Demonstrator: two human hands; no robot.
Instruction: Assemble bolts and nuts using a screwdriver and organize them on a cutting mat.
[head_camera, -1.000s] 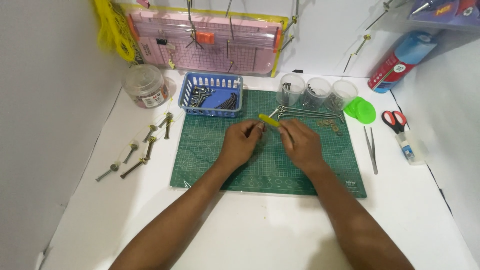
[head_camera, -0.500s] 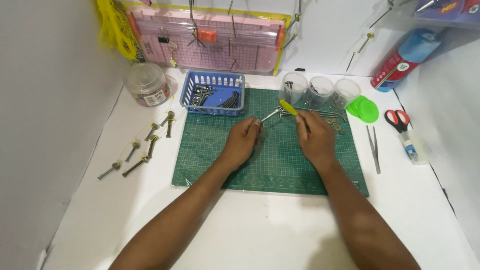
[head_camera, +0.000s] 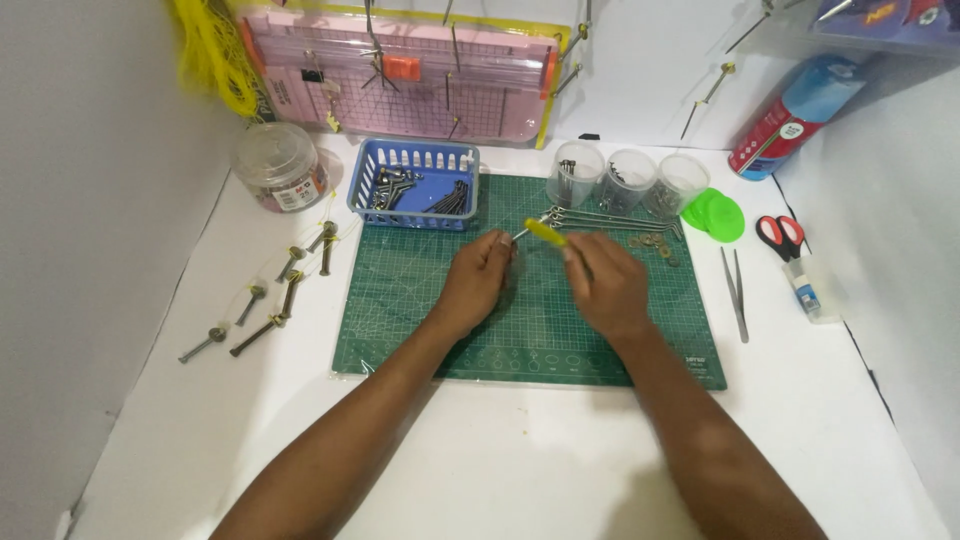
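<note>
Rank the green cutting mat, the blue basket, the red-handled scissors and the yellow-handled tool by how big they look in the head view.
1. green cutting mat
2. blue basket
3. red-handled scissors
4. yellow-handled tool, partly hidden by the right hand, so its rank against the scissors is unsure.

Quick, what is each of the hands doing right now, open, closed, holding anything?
Left hand: closed, fingertips pinched on something too small to tell, at the screwdriver's metal tip.
Right hand: closed around the yellow-handled screwdriver.

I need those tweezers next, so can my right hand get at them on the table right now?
Probably yes, once freed: the tweezers lie bare on the table just right of the right hand, nothing between, but its fingers hold a yellow-handled tool.
</note>
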